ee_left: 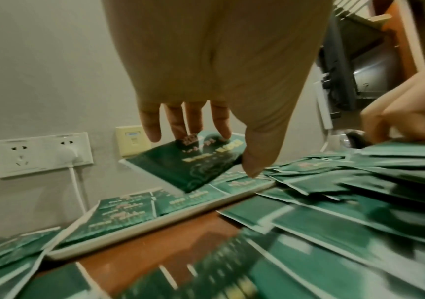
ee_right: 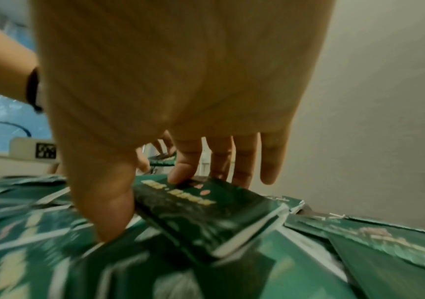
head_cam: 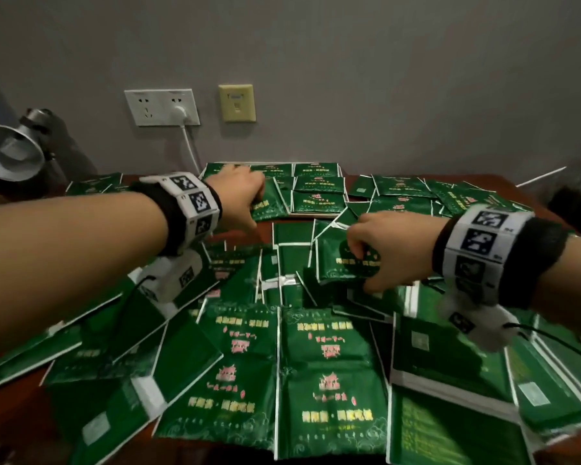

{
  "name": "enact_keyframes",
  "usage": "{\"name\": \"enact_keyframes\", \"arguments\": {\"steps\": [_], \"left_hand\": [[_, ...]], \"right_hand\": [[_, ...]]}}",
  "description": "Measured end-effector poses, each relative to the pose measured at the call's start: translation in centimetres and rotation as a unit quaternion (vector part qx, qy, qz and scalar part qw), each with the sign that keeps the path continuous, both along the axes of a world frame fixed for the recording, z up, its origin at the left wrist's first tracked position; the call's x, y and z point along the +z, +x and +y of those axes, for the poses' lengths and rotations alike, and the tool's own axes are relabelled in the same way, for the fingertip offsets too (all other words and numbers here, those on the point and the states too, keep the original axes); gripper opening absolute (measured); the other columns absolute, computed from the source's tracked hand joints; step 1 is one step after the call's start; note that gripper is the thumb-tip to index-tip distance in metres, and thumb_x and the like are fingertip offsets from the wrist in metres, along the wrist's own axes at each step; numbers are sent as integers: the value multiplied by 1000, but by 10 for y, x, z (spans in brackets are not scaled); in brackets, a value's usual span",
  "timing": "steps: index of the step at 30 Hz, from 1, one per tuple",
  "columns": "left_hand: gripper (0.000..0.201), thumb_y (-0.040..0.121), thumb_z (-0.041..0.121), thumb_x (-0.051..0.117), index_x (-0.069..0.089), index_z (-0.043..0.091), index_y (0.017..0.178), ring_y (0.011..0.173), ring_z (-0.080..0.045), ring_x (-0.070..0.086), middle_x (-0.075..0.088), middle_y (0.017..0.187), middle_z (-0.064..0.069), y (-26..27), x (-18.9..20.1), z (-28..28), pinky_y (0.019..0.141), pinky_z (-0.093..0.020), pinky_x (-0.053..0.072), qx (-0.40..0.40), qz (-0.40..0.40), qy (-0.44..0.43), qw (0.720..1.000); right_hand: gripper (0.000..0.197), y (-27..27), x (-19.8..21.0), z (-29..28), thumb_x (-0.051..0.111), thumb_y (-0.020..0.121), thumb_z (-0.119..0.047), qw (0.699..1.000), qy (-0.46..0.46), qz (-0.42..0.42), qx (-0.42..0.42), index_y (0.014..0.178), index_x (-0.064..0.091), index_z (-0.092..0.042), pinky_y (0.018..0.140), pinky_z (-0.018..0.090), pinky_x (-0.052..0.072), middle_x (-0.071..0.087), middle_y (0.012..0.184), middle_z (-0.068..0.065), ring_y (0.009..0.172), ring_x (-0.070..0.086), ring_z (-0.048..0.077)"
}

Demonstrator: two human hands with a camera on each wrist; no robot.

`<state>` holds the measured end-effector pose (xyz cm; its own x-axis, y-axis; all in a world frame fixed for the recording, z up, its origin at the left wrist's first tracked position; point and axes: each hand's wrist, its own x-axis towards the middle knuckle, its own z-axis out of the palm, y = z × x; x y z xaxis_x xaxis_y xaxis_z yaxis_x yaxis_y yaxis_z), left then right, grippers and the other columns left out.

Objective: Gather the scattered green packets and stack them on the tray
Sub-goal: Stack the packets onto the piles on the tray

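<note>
**Thin, slick packets: I'd take them by the edges**

My left hand (ee_left: 214, 81) pinches one packet (ee_left: 188, 163) between thumb and fingers (ee_left: 221, 125) over the tray (ee_left: 155, 224) at the wall. My right hand (head_cam: 383, 250) grips a small bundle (ee_right: 206, 218) above the tabletop heap (head_cam: 282, 364). They look light, flat, glossy, likely to slide, so I'd clamp across the short edges.

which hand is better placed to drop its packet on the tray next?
Left. The left hand already holds a green foil packet just above the white rectangular tray. The right hand pinches another green packet over the scattered pile, nearer the person.
</note>
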<state>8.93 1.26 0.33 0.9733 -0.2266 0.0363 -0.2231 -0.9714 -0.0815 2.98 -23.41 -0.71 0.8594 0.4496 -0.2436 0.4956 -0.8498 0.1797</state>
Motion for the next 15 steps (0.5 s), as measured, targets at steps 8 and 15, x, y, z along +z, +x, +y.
{"name": "enact_keyframes", "arguments": {"steps": [8, 15], "left_hand": [[38, 76, 22, 76, 46, 19, 99, 92, -23, 38, 50, 105, -7, 132, 9, 1, 81, -34, 39, -26, 12, 39, 999], [36, 76, 18, 74, 54, 19, 106, 97, -24, 45, 58, 113, -8, 210, -21, -6, 78, -31, 38, -56, 54, 62, 995]], "right_hand": [[44, 128, 19, 25, 77, 67, -53, 998, 0, -54, -42, 92, 48, -29, 79, 40, 53, 52, 100, -1, 93, 53, 24], [49, 207, -11, 51, 77, 69, -52, 999, -21, -35, -30, 103, 56, -25, 81, 39, 52, 56, 107, 2, 97, 54, 25]]}}
